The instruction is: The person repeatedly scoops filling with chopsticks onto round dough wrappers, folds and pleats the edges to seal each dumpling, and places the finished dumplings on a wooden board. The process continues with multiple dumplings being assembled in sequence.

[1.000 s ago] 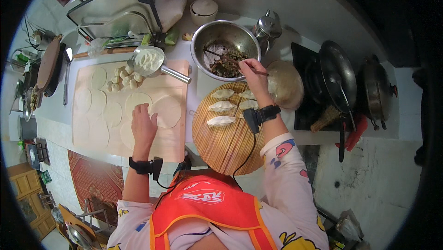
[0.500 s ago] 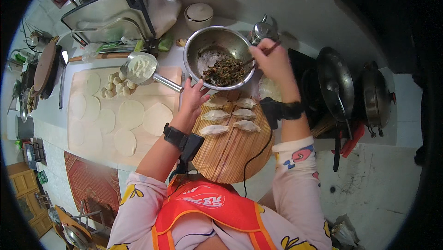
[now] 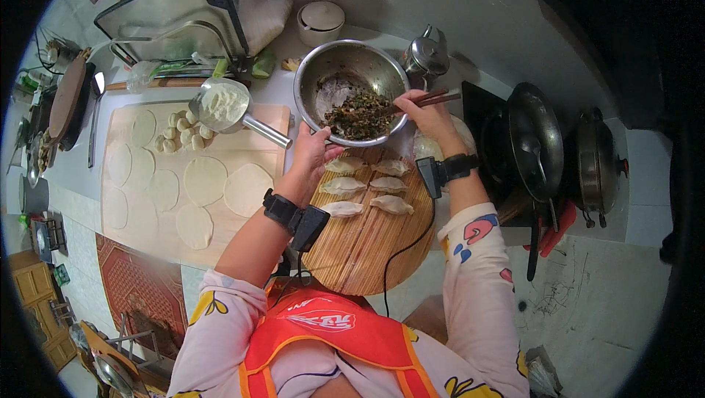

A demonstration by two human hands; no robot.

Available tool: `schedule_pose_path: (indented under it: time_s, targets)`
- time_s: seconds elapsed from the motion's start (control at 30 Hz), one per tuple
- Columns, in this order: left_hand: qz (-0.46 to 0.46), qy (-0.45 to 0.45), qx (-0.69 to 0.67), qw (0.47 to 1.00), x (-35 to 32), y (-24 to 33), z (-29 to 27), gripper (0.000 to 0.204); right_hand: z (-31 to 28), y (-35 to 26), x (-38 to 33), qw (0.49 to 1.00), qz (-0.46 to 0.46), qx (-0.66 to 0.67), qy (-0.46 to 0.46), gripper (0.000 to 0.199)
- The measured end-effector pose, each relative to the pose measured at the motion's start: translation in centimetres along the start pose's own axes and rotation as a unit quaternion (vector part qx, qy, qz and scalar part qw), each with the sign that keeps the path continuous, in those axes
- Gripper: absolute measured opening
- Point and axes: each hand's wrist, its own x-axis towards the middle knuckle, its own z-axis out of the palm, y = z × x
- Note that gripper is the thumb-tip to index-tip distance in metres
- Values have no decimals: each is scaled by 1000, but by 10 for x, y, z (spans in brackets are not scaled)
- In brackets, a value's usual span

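Note:
A steel mixing bowl (image 3: 308, 67) stands in the middle of the counter, partly filled with a dark, chopped green-brown filling (image 3: 360, 117). My left hand (image 3: 314, 151) grips the bowl's near-left rim, thumb at the edge; its lower fingers are partly hidden. In my right hand (image 3: 429, 115) is a pair of brown chopsticks (image 3: 443, 97), held nearly level at the bowl's right rim, with their tips in the filling. Just below the bowl, several folded dumplings (image 3: 342, 185) lie in two columns on a round slatted reed tray (image 3: 367, 251).
Left of the bowl, a pale board (image 3: 228, 235) carries several round dough wrappers (image 3: 205, 181), small dough pieces (image 3: 182, 132) and a metal scoop of flour (image 3: 224, 104). A kettle (image 3: 427, 56) and lidded white pot (image 3: 321, 22) stand behind. To the right sits a wok (image 3: 540, 167).
My right hand has come down, tilting the chopsticks from steep to nearly level across the rim. The left hand's fingers, spread before, have closed at the bowl's edge.

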Motion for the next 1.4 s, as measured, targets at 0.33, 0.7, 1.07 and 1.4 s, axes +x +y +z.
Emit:
schedule_pose_path:
  time_s: [0.33,0.7,1.07,1.4]
  targets:
    - [17,34,-29,999,1,-12,6,34,1,36,1,987,120,101,-25,27]
    - [-66,-47,-47,996,-35,3,-5,49,6,56,-23,930,202,306,9,31]
    - [47,73,40,995,-152,37,-170,43,41,4,-85,882,146,446,35,32]
    - [45,135,-15,990,-174,23,-226,39,232,-59,-174,976,-55,181,106,19]
